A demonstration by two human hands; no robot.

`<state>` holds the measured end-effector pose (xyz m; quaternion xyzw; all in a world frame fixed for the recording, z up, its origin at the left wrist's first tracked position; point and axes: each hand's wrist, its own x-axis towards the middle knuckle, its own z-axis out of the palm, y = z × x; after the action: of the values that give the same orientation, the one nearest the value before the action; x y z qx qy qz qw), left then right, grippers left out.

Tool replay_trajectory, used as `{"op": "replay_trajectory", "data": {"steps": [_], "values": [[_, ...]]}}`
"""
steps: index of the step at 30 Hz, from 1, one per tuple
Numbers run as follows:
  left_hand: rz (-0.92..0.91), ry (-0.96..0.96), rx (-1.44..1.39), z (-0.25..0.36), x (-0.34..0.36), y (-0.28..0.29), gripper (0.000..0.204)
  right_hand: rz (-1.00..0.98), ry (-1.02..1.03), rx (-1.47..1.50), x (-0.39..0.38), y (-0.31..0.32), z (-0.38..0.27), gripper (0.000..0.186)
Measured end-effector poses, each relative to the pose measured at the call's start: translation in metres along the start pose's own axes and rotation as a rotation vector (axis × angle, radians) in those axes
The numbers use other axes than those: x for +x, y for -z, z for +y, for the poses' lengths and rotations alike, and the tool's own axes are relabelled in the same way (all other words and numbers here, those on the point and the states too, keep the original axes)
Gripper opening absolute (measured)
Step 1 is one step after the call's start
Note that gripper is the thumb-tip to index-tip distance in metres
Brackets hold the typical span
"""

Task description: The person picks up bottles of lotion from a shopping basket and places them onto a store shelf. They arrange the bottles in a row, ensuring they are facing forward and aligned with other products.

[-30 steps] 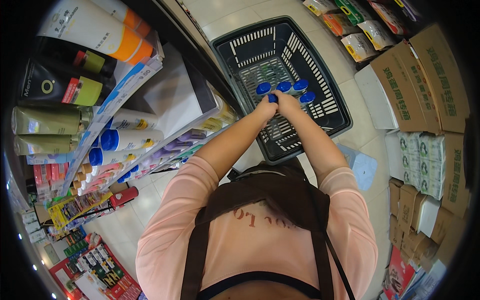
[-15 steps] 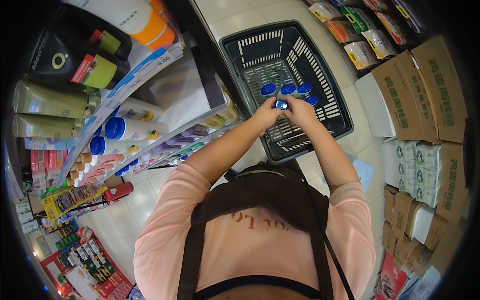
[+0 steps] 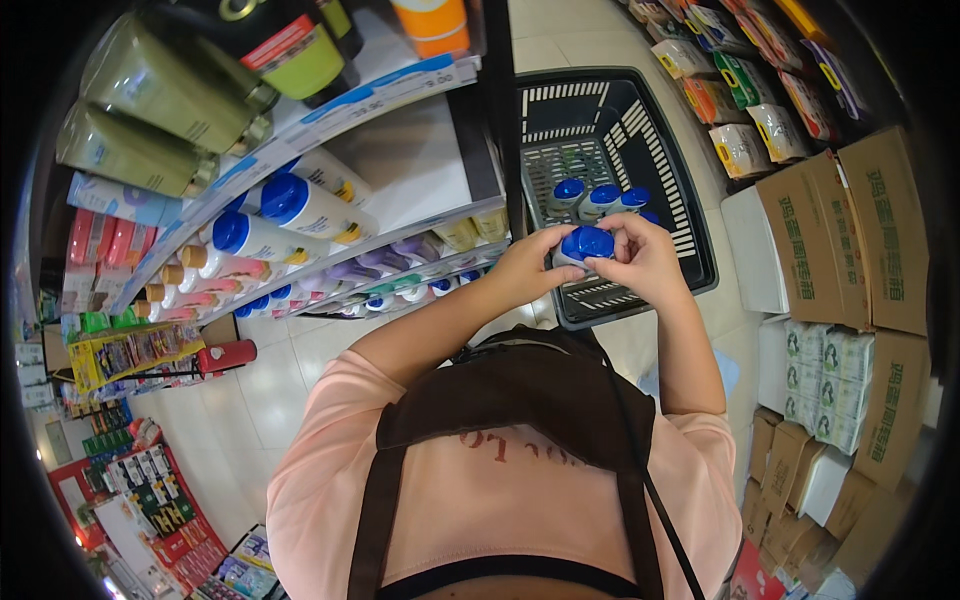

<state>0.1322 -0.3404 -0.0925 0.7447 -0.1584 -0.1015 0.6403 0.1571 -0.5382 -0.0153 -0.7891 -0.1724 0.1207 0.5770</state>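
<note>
Between my two hands is a white bottle with a blue cap (image 3: 588, 243), its cap end toward me. My left hand (image 3: 532, 266) is closed around one side of it. My right hand (image 3: 648, 262) grips the other side, thumb just below the cap. The bottle is over the near part of a dark shopping basket (image 3: 703, 232). Inside the basket several similar blue-capped bottles (image 3: 600, 198) stand close together, partly hidden by my right hand.
To my left, a shelf (image 3: 420, 150) holds more blue-capped bottles (image 3: 285, 200) and green tubes (image 3: 165, 80). Cardboard boxes (image 3: 810, 230) and wrapped tissue packs (image 3: 825, 375) are stacked on the right. Bagged goods (image 3: 740, 90) hang at the far right.
Both hands have brought the bottle up and nearer to me, so its cap looks larger and more of it shows. The view has shifted, with shelf and basket now farther right in it.
</note>
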Motion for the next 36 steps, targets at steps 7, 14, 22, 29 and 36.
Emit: {"op": "replay_trajectory", "data": {"steps": [7, 14, 22, 29, 36], "values": [[0.127, -0.111, 0.193, 0.055, -0.037, 0.038, 0.053, -0.080, 0.117, 0.132, 0.007, -0.031, -0.042, 0.041], [0.305, -0.389, 0.447, 0.106, -0.072, 0.075, 0.042, -0.214, 0.346, -0.239, 0.019, -0.054, -0.078, 0.045], [0.410, -0.658, 0.552, 0.126, -0.087, 0.096, 0.053, -0.108, 0.660, -0.323, 0.040, -0.091, -0.101, 0.045], [0.625, -0.325, 0.321, 0.083, -0.078, 0.086, 0.093, -0.006, 0.668, -0.318, 0.089, -0.119, -0.099, 0.048], [0.658, -0.252, 0.096, 0.052, -0.048, 0.103, 0.102, -0.135, 0.300, -0.180, 0.131, -0.139, -0.081, 0.042]]}}
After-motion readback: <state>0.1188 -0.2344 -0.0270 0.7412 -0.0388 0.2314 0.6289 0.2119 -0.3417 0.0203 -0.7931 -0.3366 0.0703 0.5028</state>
